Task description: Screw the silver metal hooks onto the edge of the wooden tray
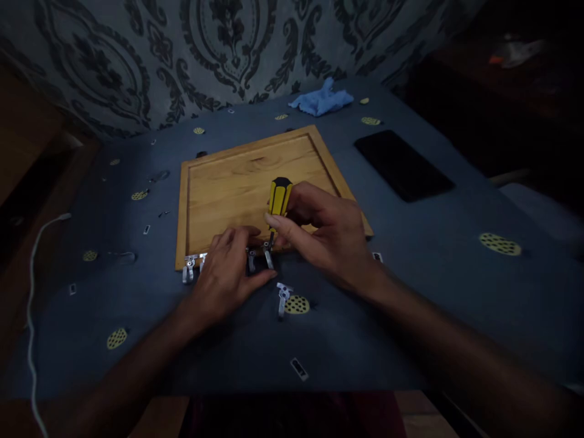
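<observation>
A wooden framed board (228, 188) lies flat on the table, with several metal hooks (188, 269) along its near edge. My right hand (326, 228) grips a yellow and black screwdriver (279, 198), held nearly upright. Its tip points down at a metal hook (268, 255) on that edge. My left hand (230, 261) lies over the near edge, fingers on the board and thumb stretched out below the hook; it partly hides the hooks beneath. Closer to me, a loose metal hook (283, 298) rests on the tablecloth.
Right of the board lies a dark flat phone-like slab (404, 164). A crumpled blue cloth (322, 99) sits at the back by the patterned wall. A white cable (31, 304) runs down the left side. The dark blue tablecloth (410, 292) has printed yellow pineapples.
</observation>
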Tool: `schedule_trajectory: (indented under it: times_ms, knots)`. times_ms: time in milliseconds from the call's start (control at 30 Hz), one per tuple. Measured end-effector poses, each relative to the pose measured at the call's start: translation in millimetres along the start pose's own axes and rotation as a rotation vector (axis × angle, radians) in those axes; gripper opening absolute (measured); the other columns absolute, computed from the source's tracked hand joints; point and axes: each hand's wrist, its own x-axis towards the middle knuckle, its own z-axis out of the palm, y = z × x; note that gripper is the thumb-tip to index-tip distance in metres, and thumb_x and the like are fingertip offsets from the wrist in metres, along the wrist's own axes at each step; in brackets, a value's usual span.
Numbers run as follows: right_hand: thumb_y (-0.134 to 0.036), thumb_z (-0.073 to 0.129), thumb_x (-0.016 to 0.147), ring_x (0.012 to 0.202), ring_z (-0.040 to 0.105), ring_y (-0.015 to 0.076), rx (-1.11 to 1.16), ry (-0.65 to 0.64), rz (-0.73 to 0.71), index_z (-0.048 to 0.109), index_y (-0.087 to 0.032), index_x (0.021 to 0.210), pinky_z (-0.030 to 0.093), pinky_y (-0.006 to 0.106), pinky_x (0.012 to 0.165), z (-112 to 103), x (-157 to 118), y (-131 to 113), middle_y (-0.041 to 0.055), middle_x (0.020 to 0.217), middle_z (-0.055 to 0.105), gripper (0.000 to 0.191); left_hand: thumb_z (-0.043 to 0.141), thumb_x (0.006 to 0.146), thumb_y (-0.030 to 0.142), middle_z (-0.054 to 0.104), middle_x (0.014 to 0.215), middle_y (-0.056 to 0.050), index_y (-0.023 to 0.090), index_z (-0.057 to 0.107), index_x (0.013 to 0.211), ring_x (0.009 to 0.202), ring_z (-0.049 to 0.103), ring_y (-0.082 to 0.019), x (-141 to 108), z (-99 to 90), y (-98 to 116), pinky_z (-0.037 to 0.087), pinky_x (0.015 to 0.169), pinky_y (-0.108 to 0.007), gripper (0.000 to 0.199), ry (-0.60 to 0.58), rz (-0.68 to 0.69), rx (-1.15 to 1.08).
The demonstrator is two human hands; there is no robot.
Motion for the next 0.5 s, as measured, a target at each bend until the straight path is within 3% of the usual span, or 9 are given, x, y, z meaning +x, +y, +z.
schedule_trajectory:
  times_ms: [167, 500]
  knots:
    - [-0.029, 0.067, 0.093, 0.067, 0.063, 0.0130, -0.018, -0.003, -0.001, 0.059, -0.022, 0.083, 0.049, 0.026, 0.058, -0.6, -1.2, -0.7, -0.0025, 0.073, 0.063, 0.015, 0.085, 0.079, 0.025, 0.070, 0.115, -0.007, 0.022, 0.048, 0.122, 0.113, 0.064, -0.031, 1.1, -0.3, 1.1, 0.049, 0.096, -0.047, 0.057, -0.004, -0.018, 0.002]
    - [-0.028, 0.074, 0.090, 0.060, 0.063, 0.0137, 0.044, 0.136, 0.016, 0.062, -0.024, 0.090, 0.051, 0.029, 0.053, -3.6, 0.5, 1.4, -0.0020, 0.076, 0.063, 0.013, 0.088, 0.076, 0.027, 0.070, 0.114, -0.007, 0.022, 0.050, 0.121, 0.113, 0.063, -0.032, 3.0, -0.8, 5.4, 0.050, 0.096, -0.048, 0.059, -0.036, -0.078, 0.017]
